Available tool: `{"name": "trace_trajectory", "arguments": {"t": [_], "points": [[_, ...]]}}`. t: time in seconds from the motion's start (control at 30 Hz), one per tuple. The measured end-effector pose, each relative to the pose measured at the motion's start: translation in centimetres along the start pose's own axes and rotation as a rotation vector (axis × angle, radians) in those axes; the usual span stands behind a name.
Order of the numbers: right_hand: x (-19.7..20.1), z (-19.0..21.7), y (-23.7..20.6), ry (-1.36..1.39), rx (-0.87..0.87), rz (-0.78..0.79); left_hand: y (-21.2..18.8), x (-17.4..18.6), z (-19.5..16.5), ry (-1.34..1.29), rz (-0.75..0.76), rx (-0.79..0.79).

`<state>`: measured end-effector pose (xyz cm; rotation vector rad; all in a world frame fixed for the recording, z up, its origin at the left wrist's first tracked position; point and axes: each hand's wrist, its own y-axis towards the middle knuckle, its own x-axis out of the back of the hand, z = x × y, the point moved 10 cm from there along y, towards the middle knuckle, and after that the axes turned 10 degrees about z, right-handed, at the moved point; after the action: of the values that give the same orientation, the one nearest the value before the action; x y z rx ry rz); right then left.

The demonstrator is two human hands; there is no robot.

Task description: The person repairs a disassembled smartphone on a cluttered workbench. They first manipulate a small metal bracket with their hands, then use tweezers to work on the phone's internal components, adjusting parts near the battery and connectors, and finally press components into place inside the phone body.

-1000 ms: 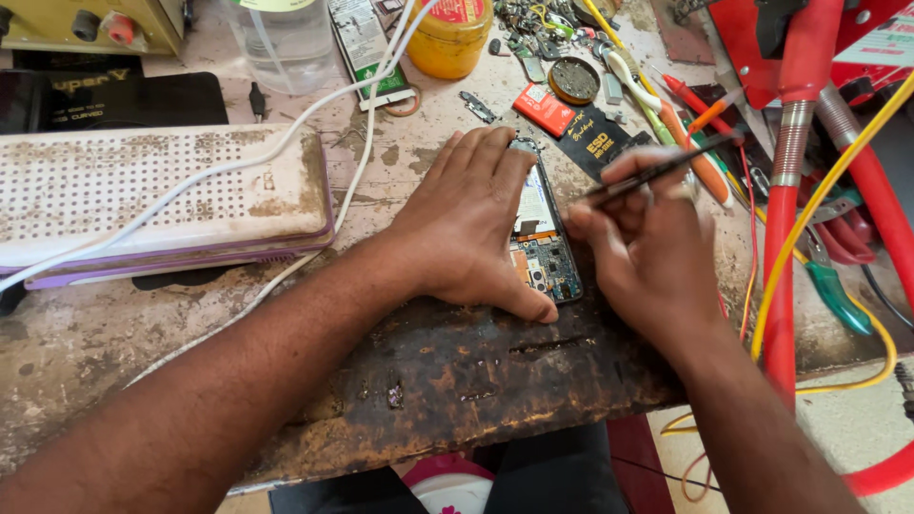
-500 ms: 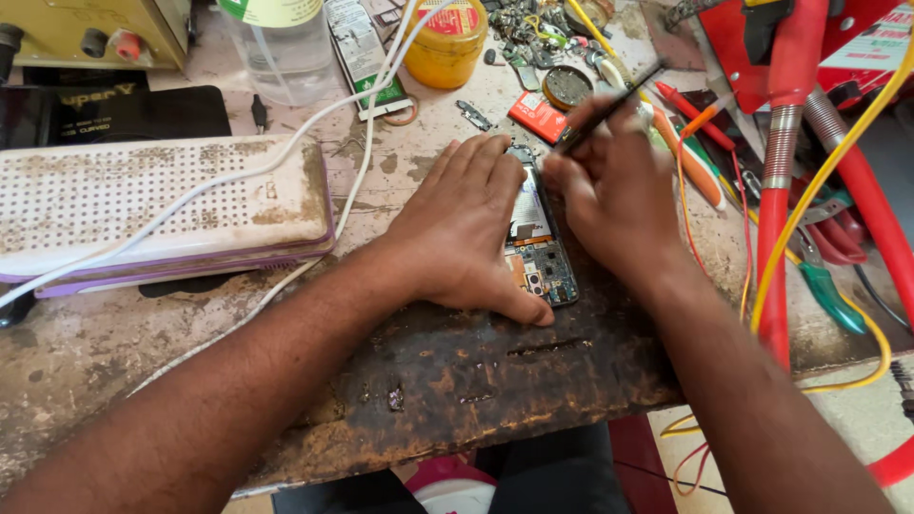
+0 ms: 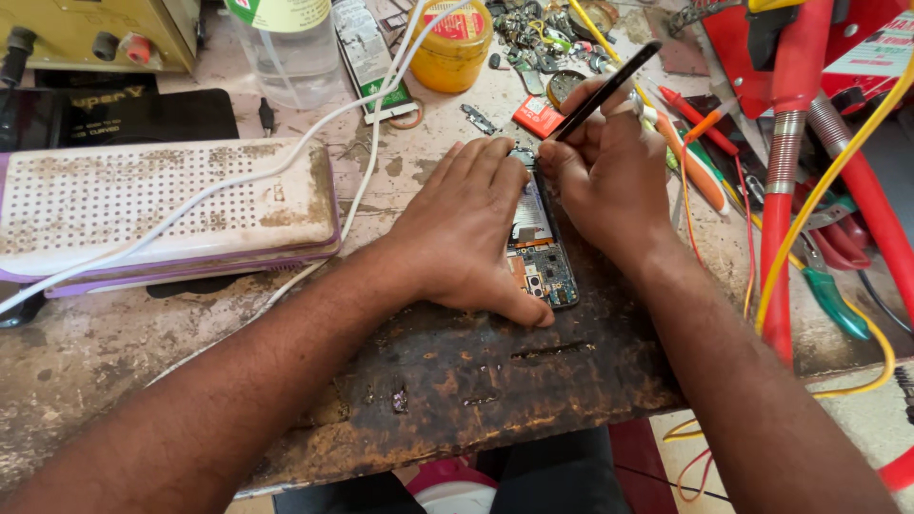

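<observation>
Phone [image 3: 543, 249], back cover off, board exposed, flat on table [image 3: 457, 381] between both hands. Left hand [image 3: 471, 224] spread open, palm down, pressing it, presumably to steady it. Right hand [image 3: 609, 176] closed around black tool [image 3: 605, 90], tip at phone's upper edge.

Stained, worn workbench [image 3: 143, 343] — pale tiled floor [image 3: 862, 428]

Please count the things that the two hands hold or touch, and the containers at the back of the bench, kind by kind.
Opened phone, under the left hand: 1
Thin black tool, in the right hand: 1
Yellow jar: 1
Clear plastic bottle: 1
Total: 4
</observation>
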<state>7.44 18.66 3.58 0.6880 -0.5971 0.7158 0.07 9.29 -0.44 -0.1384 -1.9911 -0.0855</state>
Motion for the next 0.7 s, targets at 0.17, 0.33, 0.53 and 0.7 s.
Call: {"name": "trace_trajectory", "arguments": {"t": [0.17, 0.33, 0.53, 0.7], "points": [[2.6, -1.4, -2.5, 0.352, -0.155, -0.065, -0.1, -0.2, 0.0, -0.004, -0.011, -0.025], [4.1, -0.7, -9.3, 0.4, -0.213, -0.244, -0.1, -0.7, 0.3, -0.025, -0.025, -0.064], [4.6, 0.1, -12.9, 0.1, -0.208, -0.279, -1.0, 0.5, 0.8, -0.151, -0.192, -0.088], [3.2, 1.4, -12.6, 0.067, -0.175, -0.173, -2.2, 1.8, 1.3, -0.247, -0.32, -0.062]]}}
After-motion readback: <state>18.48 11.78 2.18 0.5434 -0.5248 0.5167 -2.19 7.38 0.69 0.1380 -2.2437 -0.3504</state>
